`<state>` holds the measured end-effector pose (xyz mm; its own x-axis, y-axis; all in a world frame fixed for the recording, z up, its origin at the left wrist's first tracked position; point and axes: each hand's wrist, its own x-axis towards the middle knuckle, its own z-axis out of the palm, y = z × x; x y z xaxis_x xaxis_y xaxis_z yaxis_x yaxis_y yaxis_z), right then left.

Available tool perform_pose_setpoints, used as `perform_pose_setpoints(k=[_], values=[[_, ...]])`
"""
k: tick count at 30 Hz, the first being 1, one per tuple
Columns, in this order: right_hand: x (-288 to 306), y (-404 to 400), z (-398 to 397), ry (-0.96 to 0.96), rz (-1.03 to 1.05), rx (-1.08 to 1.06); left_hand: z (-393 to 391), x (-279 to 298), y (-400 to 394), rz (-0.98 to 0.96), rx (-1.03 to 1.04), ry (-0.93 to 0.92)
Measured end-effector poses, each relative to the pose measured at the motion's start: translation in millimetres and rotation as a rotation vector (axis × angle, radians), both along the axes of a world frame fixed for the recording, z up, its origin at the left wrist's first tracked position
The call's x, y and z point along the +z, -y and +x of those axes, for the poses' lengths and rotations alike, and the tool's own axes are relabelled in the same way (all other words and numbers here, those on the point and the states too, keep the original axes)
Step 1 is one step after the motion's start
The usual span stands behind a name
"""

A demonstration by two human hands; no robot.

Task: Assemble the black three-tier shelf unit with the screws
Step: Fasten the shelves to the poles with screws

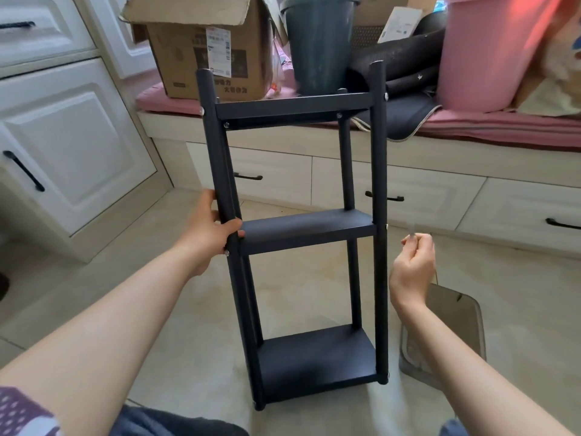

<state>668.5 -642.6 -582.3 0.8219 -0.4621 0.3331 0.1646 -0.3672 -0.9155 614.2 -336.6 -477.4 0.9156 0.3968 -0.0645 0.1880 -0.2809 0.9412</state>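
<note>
— Starting from the grip: what is held, and where?

— Two grips are seen. The left hand (210, 229) is wrapped round the front left post (220, 171) of the shelf unit (301, 234), just above the middle tier (306, 229), thumb across the post's front. The right hand (413, 261) is curled, and something small and pale (411, 230) is pinched at its fingertips; it is too blurred to be called a screw or a key.

— How does the task's thing lie from that right grip?

— The unit is stood upright on the floor (301, 287), its long axis vertical, so its posts run up and down. The front right post (381, 215) lies just to the left of the right grip, near but apart. A pale screw head (386, 227) is seen on that post at the middle tier, almost level with the pinched item.

— Which hand is nearer that joint?

— The right one, clearly; the left is kept on the opposite post, where the frame is steadied.

— So what is the coming move judged to turn on?

— A short sideways reach, it is judged, from the right grip leftward to the post at middle-tier height, with the pinched item brought square to the post's outer face.

— And the other tiers?

— Screw heads are also visible at the top tier (292, 105); the bottom tier (317, 357) is seated between the posts.
</note>
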Motion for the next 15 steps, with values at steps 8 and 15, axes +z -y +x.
perform_pose_setpoints(k=[8, 15], values=[[8.4, -66.2, -54.2, 0.135, -0.174, 0.502, -1.2, 10.6, 12.5, 0.083, -0.082, 0.1], [-16.0, -94.3, -86.2, 0.112, -0.121, 0.606, -7.4, 26.7, 45.2, 0.184, -0.323, 0.182]])
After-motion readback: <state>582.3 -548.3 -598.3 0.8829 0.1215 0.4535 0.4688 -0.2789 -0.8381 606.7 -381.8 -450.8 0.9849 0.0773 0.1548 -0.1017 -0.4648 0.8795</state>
